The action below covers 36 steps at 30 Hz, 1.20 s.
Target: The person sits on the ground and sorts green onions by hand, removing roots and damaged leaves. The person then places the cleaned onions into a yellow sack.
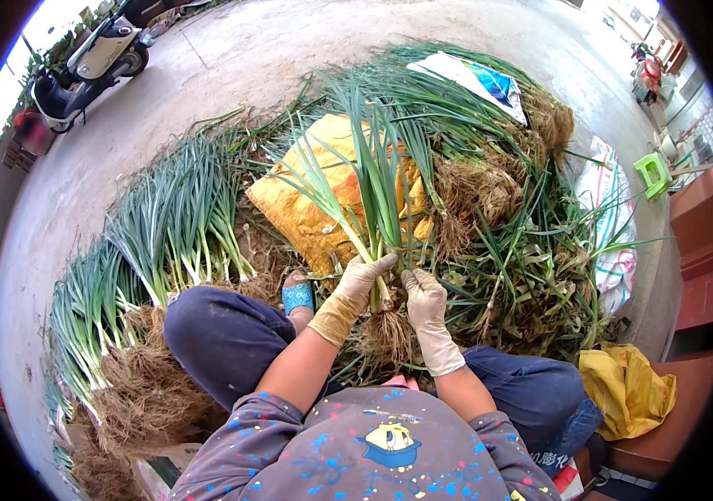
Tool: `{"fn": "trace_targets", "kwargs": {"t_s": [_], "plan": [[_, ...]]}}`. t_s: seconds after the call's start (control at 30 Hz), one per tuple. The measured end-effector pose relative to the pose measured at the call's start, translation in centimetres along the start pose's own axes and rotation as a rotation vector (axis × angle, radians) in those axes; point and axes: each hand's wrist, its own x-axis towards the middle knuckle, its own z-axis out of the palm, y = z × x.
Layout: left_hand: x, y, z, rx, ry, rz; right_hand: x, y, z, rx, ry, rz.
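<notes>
My left hand (pixel 359 282), in a pale rubber glove, is closed around the white stems of a bunch of green onions (pixel 381 206). The bunch stands upright before me, leaves away from me and brown roots (pixel 388 335) hanging toward my lap. My right hand (pixel 425 297), gloved too, pinches something thin and brownish green at the right side of the stems; whether it is a leaf of the bunch I cannot tell. Behind the bunch lies a yellow woven sack (pixel 312 194).
Rows of green onions (pixel 168 219) lie at left, a larger pile (pixel 419 100) beyond the sack. Stripped leaves (pixel 538 275) are heaped at right, beside a white woven sack (pixel 607 225). Farther off are a green plastic stool (pixel 652 175) and a scooter (pixel 96 62). A yellow bag (pixel 626 391) lies lower right.
</notes>
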Motion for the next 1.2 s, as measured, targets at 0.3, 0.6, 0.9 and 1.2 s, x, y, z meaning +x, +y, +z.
{"fn": "trace_targets", "kwargs": {"t_s": [0.3,0.6,0.9,1.2], "plan": [[-0.4,-0.5,0.5,0.022,-0.052,-0.064,-0.2,0.4,-0.3,-0.114,-0.014,-0.017],[0.0,0.4,0.5,-0.161,-0.113,0.012,0.5,-0.6,0.4,0.678,0.232,0.398],[0.4,-0.4,-0.1,-0.196,-0.014,0.033,0.2,-1.9,-0.4,0.939,0.183,0.397],[1.6,-0.3,-0.8,-0.137,0.258,-0.025,-1.0,-4.8,-0.5,0.654,0.181,0.194]]}}
